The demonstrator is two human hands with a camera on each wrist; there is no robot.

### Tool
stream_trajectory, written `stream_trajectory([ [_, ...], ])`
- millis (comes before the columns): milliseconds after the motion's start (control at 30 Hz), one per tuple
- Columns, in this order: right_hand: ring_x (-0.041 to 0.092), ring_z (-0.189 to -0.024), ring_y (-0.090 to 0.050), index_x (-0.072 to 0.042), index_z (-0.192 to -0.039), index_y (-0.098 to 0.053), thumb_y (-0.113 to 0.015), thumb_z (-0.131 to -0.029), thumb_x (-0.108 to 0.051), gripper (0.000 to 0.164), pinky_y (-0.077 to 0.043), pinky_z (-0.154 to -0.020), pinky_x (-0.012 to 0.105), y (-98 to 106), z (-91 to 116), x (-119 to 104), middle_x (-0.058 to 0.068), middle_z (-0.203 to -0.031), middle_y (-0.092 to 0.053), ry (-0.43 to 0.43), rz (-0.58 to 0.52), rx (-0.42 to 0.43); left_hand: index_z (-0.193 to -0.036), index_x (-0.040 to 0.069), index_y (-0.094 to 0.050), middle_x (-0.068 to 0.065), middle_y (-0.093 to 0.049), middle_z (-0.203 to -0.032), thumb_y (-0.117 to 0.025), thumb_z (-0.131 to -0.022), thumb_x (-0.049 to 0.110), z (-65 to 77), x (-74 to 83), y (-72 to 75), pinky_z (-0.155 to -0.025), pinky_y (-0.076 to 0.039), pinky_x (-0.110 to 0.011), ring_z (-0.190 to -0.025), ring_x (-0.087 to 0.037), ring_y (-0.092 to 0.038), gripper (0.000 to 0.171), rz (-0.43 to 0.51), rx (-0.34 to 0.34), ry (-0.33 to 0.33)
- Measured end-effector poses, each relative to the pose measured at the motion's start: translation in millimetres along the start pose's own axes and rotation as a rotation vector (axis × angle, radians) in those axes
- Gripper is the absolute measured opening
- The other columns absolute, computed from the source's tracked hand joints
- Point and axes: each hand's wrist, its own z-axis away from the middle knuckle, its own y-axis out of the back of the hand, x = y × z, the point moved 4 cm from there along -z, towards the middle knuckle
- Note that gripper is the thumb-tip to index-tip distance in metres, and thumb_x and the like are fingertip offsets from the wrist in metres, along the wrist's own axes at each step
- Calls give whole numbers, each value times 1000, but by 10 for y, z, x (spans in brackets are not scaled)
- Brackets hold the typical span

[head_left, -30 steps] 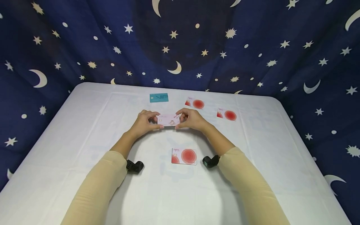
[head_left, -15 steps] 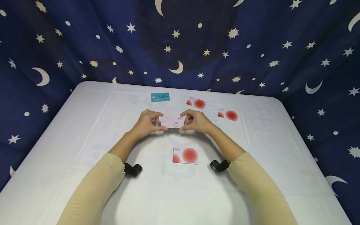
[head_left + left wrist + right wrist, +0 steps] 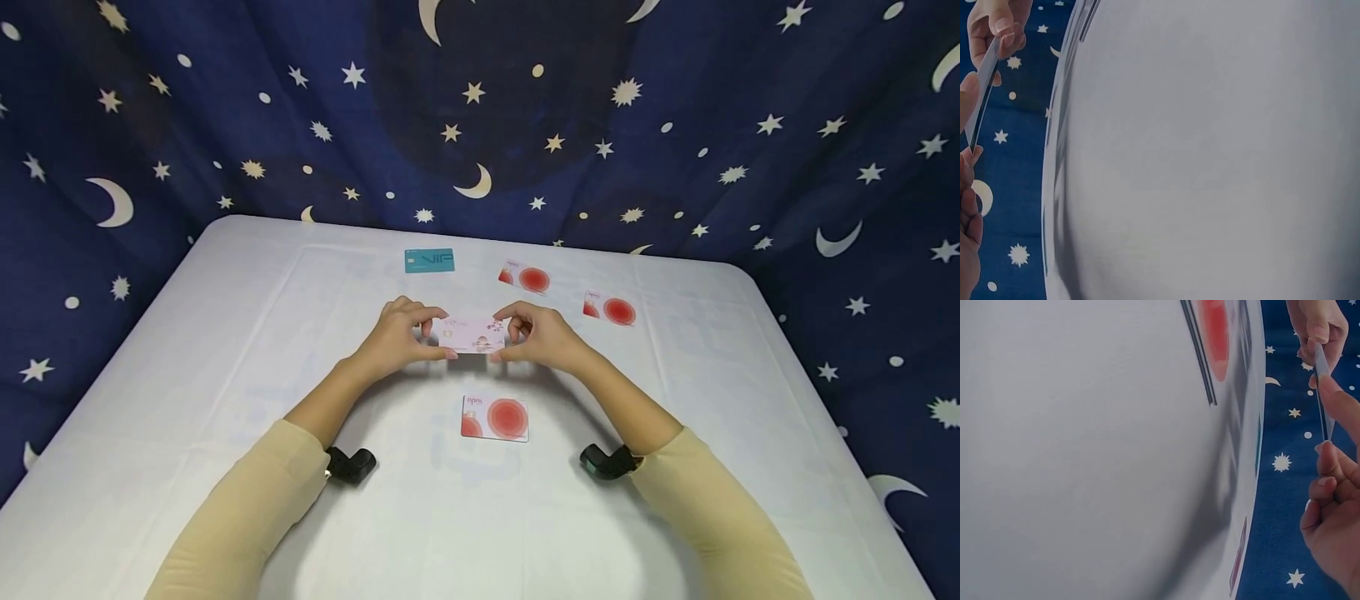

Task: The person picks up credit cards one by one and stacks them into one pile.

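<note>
Both hands hold a pale pink VIP card (image 3: 471, 335) with a blossom print, raised over the white table. The left hand (image 3: 397, 337) pinches its left end between thumb and fingertips, and the right hand (image 3: 542, 337) pinches its right end the same way. In the left wrist view the card (image 3: 984, 84) appears nearly edge-on between the two hands. From the right wrist, its thin edge (image 3: 1322, 400) shows between the fingers as well. Nearer the person on the table lies a white card (image 3: 495, 418) with red circles, its edge doubled in the right wrist view.
Beyond the hands a teal VIP card (image 3: 429, 261) lies at the back of the white table (image 3: 225, 367). To its right are two more white cards with red circles, one card (image 3: 525, 277) farther left and another card (image 3: 609, 308) farther right. A dark blue starry cloth (image 3: 315, 92) hangs behind.
Both hands have brought the pink card a little toward the person and to the right, still gripping its two ends. The cards on the table stay where they were.
</note>
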Motion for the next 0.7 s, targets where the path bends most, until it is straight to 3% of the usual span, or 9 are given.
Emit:
stream_trajectory([
  [367, 16, -67, -45, -11, -109, -62, -89, -62, -30, 57, -36, -59, 24, 27, 231, -66, 0, -75, -53, -24, 25, 10, -100, 7, -68, 0, -49, -67, -89, -60, 33, 84, 206, 8, -81, -30, -36, -85, -18, -42, 52, -9, 5, -34],
  [700, 15, -69, -44, -13, -110, -63, -89, -62, -27, 57, -35, -61, 24, 26, 486, -137, -3, -73, -52, 19, 82, 56, -100, 8, -69, 7, -46, -67, -88, -60, 38, 207, 381, -2, -82, -31, -35, -82, -15, -41, 54, -19, 12, -72],
])
